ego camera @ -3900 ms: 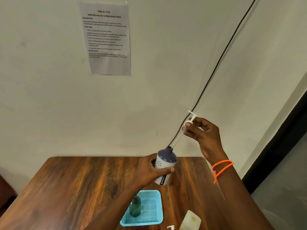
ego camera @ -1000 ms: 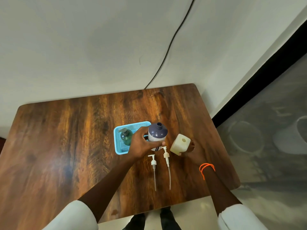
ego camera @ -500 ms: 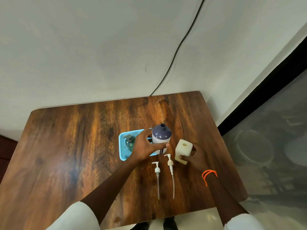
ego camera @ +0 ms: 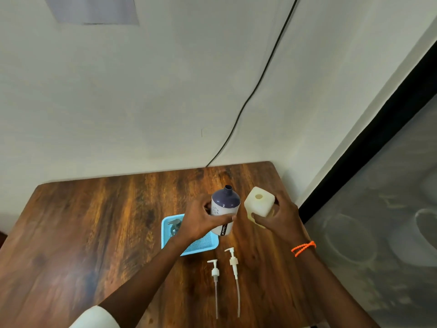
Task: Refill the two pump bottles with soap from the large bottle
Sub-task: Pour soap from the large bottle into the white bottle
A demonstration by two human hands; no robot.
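My left hand (ego camera: 201, 221) grips a white pump bottle with a dark blue shoulder (ego camera: 224, 207), raised above the table with its neck open. Just to its right, my right hand (ego camera: 279, 218) grips the large cream square bottle (ego camera: 259, 204), also lifted, its uncapped mouth facing up. Two white pump heads with long tubes (ego camera: 215, 282) (ego camera: 234, 273) lie side by side on the wood in front. A green pump bottle (ego camera: 174, 227) stands in the blue tray (ego camera: 201, 245), partly hidden by my left wrist.
The wooden table (ego camera: 94, 233) stands against a white wall, its right edge close to my right arm. A black cable (ego camera: 248, 98) runs down the wall to the table's back edge. A paper sheet (ego camera: 94, 10) hangs at the upper left.
Earlier my right hand pulled the pump out of the blue-topped bottle and laid it down. It then took the cream bottle and has now lifted it beside the pump bottle.
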